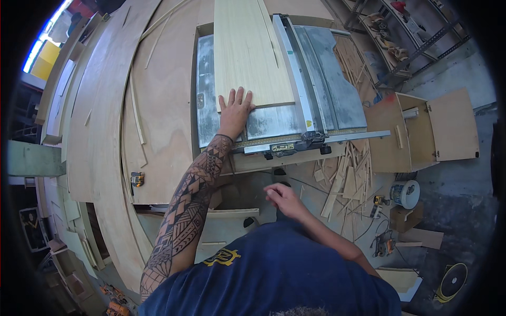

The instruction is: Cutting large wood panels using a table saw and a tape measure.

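My left hand lies spread on the near left corner of a pale wooden board, with nothing gripped in its fingers. The board rests flat on the grey metal top of a table saw. Along the board's right side runs the saw's long metal fence. A thin dark slit shows in the board near the fence; the blade itself I cannot make out. My right hand hangs in front of the saw, apart from it, its fingers curled. Whether those fingers hold something small is hidden.
Large plywood sheets with loose strips cover the left side. A yellow-black tape measure sits there. Offcuts heap on the floor at right, near an open wooden cabinet, a white bucket and corded power tools.
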Motion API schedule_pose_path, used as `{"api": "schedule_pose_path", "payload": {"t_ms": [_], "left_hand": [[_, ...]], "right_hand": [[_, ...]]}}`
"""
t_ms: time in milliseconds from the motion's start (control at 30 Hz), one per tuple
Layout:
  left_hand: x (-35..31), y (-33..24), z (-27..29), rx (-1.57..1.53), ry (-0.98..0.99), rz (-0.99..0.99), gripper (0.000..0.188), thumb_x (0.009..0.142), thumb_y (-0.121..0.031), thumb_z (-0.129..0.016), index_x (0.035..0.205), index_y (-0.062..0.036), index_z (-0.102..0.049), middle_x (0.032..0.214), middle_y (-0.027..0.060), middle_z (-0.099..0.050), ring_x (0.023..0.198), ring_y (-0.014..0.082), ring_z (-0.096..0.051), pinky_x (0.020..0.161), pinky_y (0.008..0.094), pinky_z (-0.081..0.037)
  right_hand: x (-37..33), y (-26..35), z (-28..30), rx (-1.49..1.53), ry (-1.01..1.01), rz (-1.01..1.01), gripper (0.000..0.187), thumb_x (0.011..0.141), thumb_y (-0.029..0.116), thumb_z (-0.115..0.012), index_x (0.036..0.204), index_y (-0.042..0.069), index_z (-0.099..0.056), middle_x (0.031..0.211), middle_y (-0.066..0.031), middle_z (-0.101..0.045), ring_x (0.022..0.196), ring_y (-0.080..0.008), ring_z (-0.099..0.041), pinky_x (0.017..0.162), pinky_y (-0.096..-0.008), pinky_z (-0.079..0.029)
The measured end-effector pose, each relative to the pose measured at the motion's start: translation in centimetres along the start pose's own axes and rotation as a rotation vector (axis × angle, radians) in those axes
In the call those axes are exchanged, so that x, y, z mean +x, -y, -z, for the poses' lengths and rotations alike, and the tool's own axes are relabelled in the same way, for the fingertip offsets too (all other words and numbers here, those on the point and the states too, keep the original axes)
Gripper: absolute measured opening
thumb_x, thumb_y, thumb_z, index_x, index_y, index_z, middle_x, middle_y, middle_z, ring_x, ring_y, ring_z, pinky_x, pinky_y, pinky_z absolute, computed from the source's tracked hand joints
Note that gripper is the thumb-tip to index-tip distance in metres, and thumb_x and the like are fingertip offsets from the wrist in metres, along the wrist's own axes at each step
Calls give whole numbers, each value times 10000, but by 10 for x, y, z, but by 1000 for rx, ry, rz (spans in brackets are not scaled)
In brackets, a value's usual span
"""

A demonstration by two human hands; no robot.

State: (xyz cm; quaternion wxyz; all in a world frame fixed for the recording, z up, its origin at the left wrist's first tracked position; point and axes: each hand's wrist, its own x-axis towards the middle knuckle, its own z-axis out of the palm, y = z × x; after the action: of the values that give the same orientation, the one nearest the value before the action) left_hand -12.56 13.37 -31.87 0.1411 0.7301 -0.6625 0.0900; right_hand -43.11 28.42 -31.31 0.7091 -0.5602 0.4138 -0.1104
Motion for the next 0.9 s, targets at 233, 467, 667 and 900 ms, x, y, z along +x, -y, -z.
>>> {"api": "schedule_pose_path", "payload": {"t_ms": [233,467,667,900], "left_hand": [[26,17,-16,2,40,47,526,1085,-452,-469,1540,-187,-481,1619,142,-426,1526,393,-348,1181,761,-188],[59,30,-23,36,68,110,519,1099,-451,-440,1555,-206,-470,1638,130,-414,1541,369,-339,1184,770,-166],[89,44,-30,51,64,139,508,1104,-451,-429,1555,-220,-472,1640,120,-416,1546,356,-338,1182,776,-162],[128,47,-30,28,94,227,499,1100,-472,-428,1545,-255,-482,1641,102,-420,1549,345,-337,1173,793,-179]], "right_hand": [[-73,-79,58,-101,-145,-368,384,1064,329,-588,1224,-12,-662,937,-72,-707,758,-130,-626,710,-289,-526],[-123,-108,98,51,-444,-496,354,1063,318,-566,1173,2,-680,879,-72,-695,718,-129,-613,658,-286,-512],[-160,-118,153,140,-779,-503,314,1071,328,-570,1093,39,-693,801,-48,-672,647,-113,-597,619,-270,-503],[-126,-63,193,167,-914,-265,291,1091,303,-570,1045,41,-690,750,-10,-623,631,-97,-562,614,-256,-479]]}}
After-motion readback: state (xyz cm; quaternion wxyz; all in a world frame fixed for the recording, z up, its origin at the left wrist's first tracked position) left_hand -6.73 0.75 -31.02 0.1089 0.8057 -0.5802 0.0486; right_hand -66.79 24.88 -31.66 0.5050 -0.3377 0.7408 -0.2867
